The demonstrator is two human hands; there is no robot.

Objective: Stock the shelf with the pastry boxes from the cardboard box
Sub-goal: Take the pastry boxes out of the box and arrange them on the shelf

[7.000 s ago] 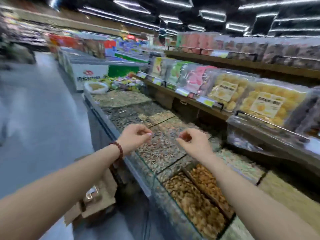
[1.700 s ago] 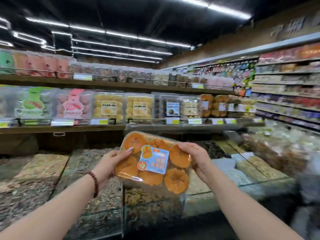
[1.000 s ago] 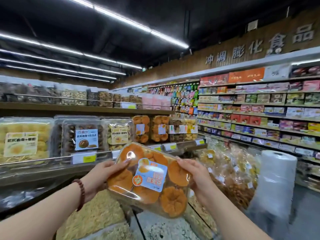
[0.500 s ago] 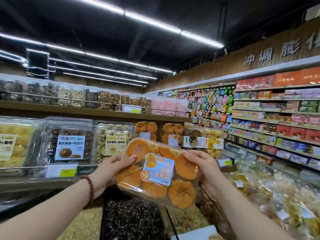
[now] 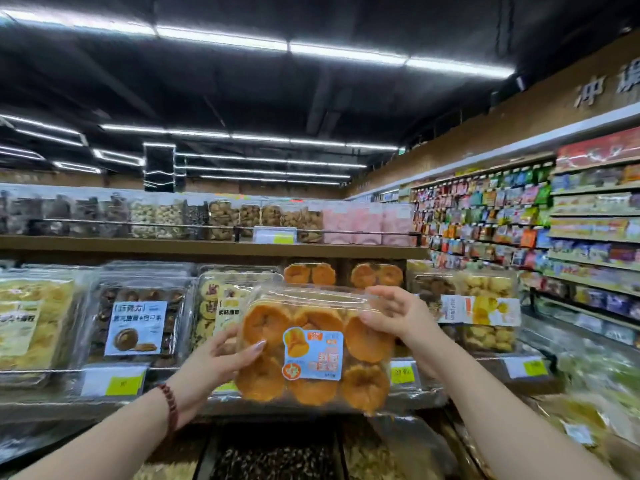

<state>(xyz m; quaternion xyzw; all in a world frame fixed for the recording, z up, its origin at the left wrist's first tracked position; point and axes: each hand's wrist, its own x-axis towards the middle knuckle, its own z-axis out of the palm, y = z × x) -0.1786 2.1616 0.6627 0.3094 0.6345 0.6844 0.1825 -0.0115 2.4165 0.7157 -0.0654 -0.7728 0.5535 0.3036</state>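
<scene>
I hold a clear plastic pastry box (image 5: 313, 348) of round orange pastries with a blue label, upright and facing me, in front of the middle shelf (image 5: 408, 398). My left hand (image 5: 221, 358) grips its lower left edge; a bead bracelet is on that wrist. My right hand (image 5: 398, 311) grips its upper right corner. Behind the box, two matching orange pastry boxes (image 5: 310, 274) stand on the shelf, mostly hidden. The cardboard box is out of sight.
Other pastry boxes line the same shelf: chocolate ones (image 5: 138, 323) at left, yellow ones (image 5: 485, 310) at right. An upper shelf (image 5: 207, 245) carries bagged snacks. Bulk bins (image 5: 273, 459) lie below. A wall of packaged goods (image 5: 571, 230) runs along the right.
I have stepped along the shelf and raised the box, tilting it upright toward the orange boxes. My right hand has slid up to the top right corner.
</scene>
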